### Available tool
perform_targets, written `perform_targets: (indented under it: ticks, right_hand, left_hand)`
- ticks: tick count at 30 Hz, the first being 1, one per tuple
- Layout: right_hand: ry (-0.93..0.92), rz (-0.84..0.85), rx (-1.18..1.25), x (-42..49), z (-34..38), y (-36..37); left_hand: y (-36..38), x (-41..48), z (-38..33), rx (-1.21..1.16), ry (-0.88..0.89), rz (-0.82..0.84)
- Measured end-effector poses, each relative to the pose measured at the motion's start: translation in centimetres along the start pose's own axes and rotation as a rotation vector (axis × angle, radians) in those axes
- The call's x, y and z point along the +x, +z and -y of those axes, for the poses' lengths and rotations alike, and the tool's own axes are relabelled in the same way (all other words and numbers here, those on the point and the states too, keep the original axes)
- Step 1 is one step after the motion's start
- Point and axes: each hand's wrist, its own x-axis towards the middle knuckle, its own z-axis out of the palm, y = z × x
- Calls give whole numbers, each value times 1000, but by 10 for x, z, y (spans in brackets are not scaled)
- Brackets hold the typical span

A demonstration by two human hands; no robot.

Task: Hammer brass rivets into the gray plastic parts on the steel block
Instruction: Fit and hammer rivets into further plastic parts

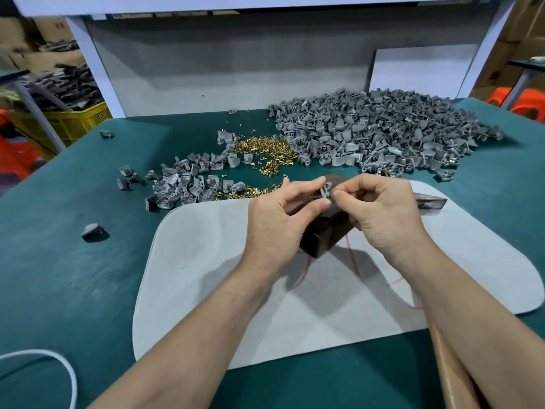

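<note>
1. Fingers (pixel 313 184) of left hand (pixel 277 214) and right hand (pixel 383 211) pinched from both sides on one gray part (pixel 325 191), held just above the block (pixel 321 234); impossible to tell whether a rivet sits between them.
2. Probably light and stiff: moulded plastic with a smooth curved shell, likely slippery. Best pinched at the flat lug, leaving the hole free.
3. Rivets (pixel 265 149): tiny, shiny brass, apt to roll. Heaped loose on the green worktop (pixel 73 261) beside the big pile (pixel 383 134) of parts.
4. Block: dark steel, heavy-looking, rounded edges, resting on a pale pad (pixel 206 261).
</note>
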Motion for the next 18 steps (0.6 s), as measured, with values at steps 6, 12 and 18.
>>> perform_targets:
  ticks: [6,12,18]
  right_hand:
    - [11,-4,-1,0,-1,1]
    - [-4,-9,-30,1,-3,0]
    - [5,20,-19,1,-3,-2]
  left_hand:
    - [1,0,1,-1,10,-12]
    - [3,-1,0,8,21,-49]
    - [5,-1,1,-1,11,-56]
